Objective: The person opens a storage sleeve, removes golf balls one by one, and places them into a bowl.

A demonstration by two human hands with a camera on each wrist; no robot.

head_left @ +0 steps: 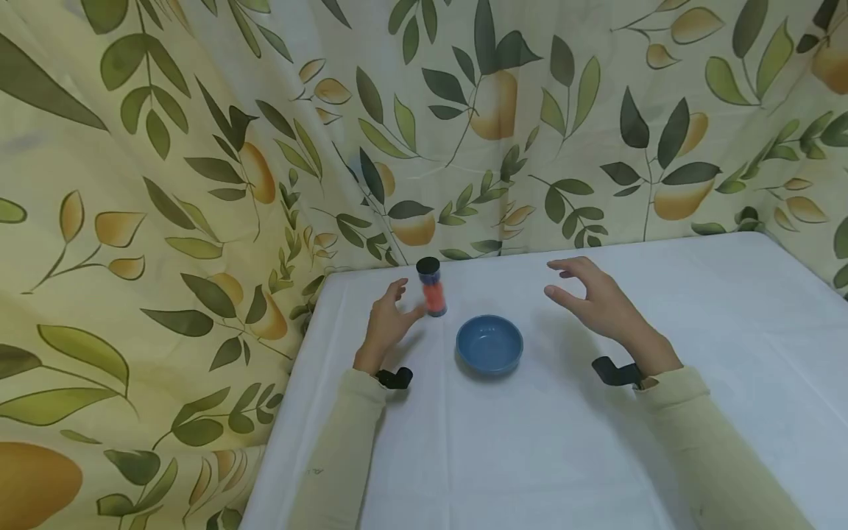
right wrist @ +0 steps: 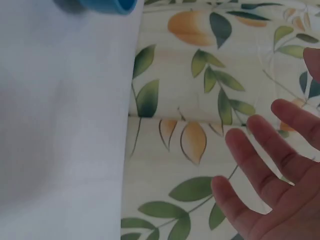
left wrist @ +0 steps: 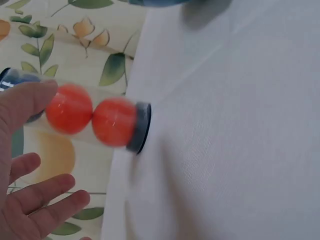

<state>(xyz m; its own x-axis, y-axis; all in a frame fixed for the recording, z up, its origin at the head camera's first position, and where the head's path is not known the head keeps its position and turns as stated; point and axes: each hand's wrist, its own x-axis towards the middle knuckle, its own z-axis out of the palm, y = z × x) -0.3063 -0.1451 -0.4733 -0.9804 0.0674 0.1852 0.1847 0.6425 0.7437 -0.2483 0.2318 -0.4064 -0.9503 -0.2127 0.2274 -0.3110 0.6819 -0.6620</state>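
A clear tube (head_left: 433,294) with dark ends stands upright on the white table, a little behind and left of a blue bowl (head_left: 490,344). Two red-orange balls (left wrist: 69,109) show inside it in the left wrist view. Beside the tube's left side, my left hand (head_left: 387,324) has its fingers spread and the thumb close to the tube; whether the thumb touches it I cannot tell. Over the table to the right of the bowl, my right hand (head_left: 604,303) hovers with relaxed, parted fingers and holds nothing.
White cloth (head_left: 530,456) covers the table. Leaf-and-fruit patterned curtains (head_left: 411,132) hang along its back and left side. A black strap mount (head_left: 616,372) sits at the right wrist, another (head_left: 395,378) at the left.
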